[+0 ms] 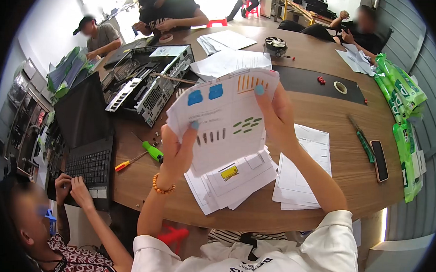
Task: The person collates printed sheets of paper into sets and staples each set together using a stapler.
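Sheet [227, 113] in left fingers [189, 138] and right fingers [261, 99], print [204, 112] unclear

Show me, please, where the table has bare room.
Bare wood lies between the black mat and right paper stack, and between that stack and the green-handled tool. Crowded: the left side, with laptop, computer case and screwdrivers.

left hand [175, 148] | right hand [278, 117] | both holding printed sheet [224, 112] | papers [250, 182] below

The printed sheet [227, 153] is thin, matt paper, and the table [354, 198] looks like smooth, grained wood. The computer case [157, 97] is bare metal, the laptop [84, 130] dark plastic, the green bags [403, 98] glossy plastic.
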A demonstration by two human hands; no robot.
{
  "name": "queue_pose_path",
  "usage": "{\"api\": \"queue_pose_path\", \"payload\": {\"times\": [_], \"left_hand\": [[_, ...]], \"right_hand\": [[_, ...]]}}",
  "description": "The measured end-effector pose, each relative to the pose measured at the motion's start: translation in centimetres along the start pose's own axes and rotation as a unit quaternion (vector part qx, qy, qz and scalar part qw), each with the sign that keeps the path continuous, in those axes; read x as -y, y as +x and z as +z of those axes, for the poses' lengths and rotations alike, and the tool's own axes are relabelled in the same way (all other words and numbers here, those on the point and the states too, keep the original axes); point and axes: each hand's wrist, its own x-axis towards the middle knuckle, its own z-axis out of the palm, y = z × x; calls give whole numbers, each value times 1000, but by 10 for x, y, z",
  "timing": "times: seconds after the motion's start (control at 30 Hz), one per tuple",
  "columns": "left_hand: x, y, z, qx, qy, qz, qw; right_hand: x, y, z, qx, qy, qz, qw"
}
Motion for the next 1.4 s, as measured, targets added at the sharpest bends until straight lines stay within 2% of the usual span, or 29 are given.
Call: {"api": "queue_pose_path", "payload": {"times": [0.07, 0.13, 0.2, 0.23, 0.33, 0.4, 0.47, 0.5, 0.53, 0.6, 0.63, 0.67, 0.7, 0.73, 0.77, 0.8, 0.87, 0.9, 0.93, 1.0, 1.03, 1.07, 1.1, 1.13, 1.2, 1.23, 1.3, 1.33, 1.4], "left_hand": [[4, 6, -6, -40, -24, -1, 999], [17, 5, -11, -8, -25, 23, 999], [31, 0, -2, -79, -179, -68, 978], [45, -2, -8, -15, -145, -87, 986], [45, 0, 7, -36, -128, -55, 990], [49, 0, 0, 16, -103, -68, 992], [37, 10, -3, -2, -234, -153, 960], [32, 17, -7, 22, -245, -207, 947], [32, 21, -5, 26, -244, -211, 946], [34, 20, -3, 16, -199, -223, 954], [40, 18, -9, 33, -188, -262, 946], [48, 15, -17, 36, -190, -263, 945], [58, 12, -27, 68, -167, -319, 930], [68, 8, -33, 97, -144, -373, 911], [77, 3, -37, 114, -99, -369, 917], [80, 4, -37, 111, -100, -365, 919], [86, -1, -32, 187, -54, -296, 935], [80, -3, -28, 190, -63, -293, 935], [77, -5, -26, 190, -61, -301, 933], [71, -6, -28, 226, 39, -177, 957], [64, -5, -30, 230, 44, -180, 955], [57, -4, -29, 241, 67, -170, 953], [52, -3, -27, 250, 85, -158, 951], [50, -2, -27, 248, 79, -161, 952], [48, -2, -28, 276, 61, -181, 942], [46, -2, -27, 281, 64, -182, 940], [45, -1, -26, 287, 79, -169, 940], [46, -1, -26, 294, 97, -156, 938], [45, -2, -25, 295, 91, -172, 935]], "right_hand": [[1, 3, -2, 0, 29, -31, 999], [0, 4, -6, 32, 69, -8, 997], [-20, 0, 0, 23, 112, -29, 993], [-25, 1, 5, 16, 154, -37, 987], [-27, 3, 14, -10, 171, -58, 984], [-19, 5, 7, -29, 102, -62, 992], [2, 13, 1, -39, 140, 3, 989], [11, 16, -1, -55, 107, 16, 993], [12, 16, -4, -60, 108, 19, 992], [11, 13, -14, -1, 128, 124, 984], [-5, 18, -24, -14, 131, 196, 972], [-25, 17, -44, 29, 13, 205, 978], [-44, 10, -67, 73, -106, 209, 969], [-61, -9, -83, 94, -318, 118, 936], [-71, -29, -91, 112, -513, 19, 851], [-76, -42, -91, 113, -516, 14, 849], [-84, -66, -90, 151, -625, 51, 764], [-78, -63, -88, 152, -616, 109, 765], [-82, -65, -93, 156, -612, 114, 767], [-92, -65, -107, 93, -592, -5, 800], [-78, -56, -108, 90, -587, -2, 805], [-45, -42, -113, 123, -469, 98, 869], [-27, -32, -120, 154, -341, 195, 907], [-25, -31, -125, 150, -256, 98, 950], [1, -30, -130, 155, -214, 195, 944], [4, -31, -129, 158, -217, 199, 942], [9, -33, -124, 237, -268, 53, 932], [15, -34, -121, 233, -267, 54, 933], [26, -36, -111, 295, -312, 42, 902]]}}
